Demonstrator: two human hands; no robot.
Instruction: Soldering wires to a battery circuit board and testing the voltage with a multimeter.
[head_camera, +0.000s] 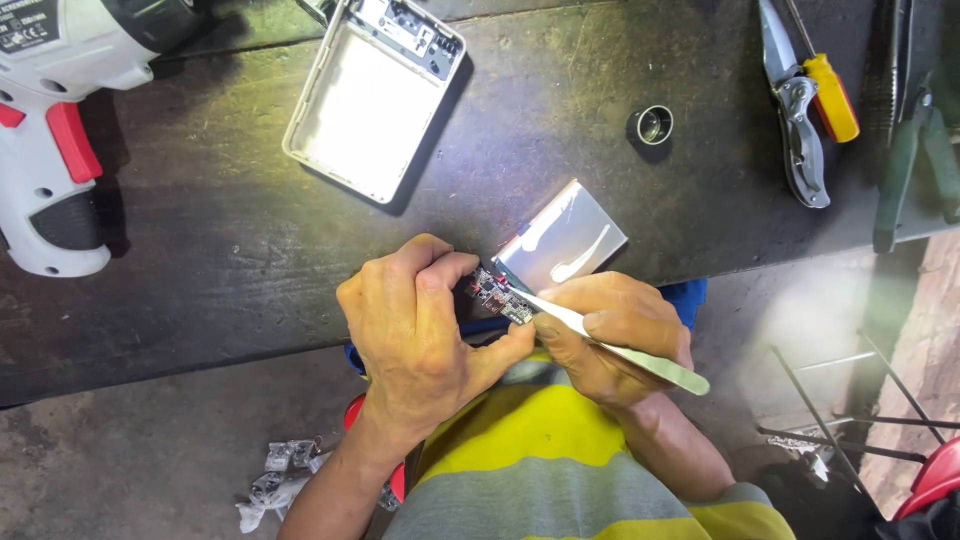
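Circuit board (492, 293) pinched at bench edge (200, 350), tweezers (610, 345) touching

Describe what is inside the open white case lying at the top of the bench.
The white case holds a dark strip of circuit parts along its far end; the rest of the tray looks bare and glare-lit. Anything beneath that strip is hidden.

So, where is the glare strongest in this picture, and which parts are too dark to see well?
Head view: strongest glare sits inside the open white case and on the silver pouch cell. The small circuit board, between the left hand and the tweezers in the right hand, stays readable. The workbench is dim, its top right corner darkest.
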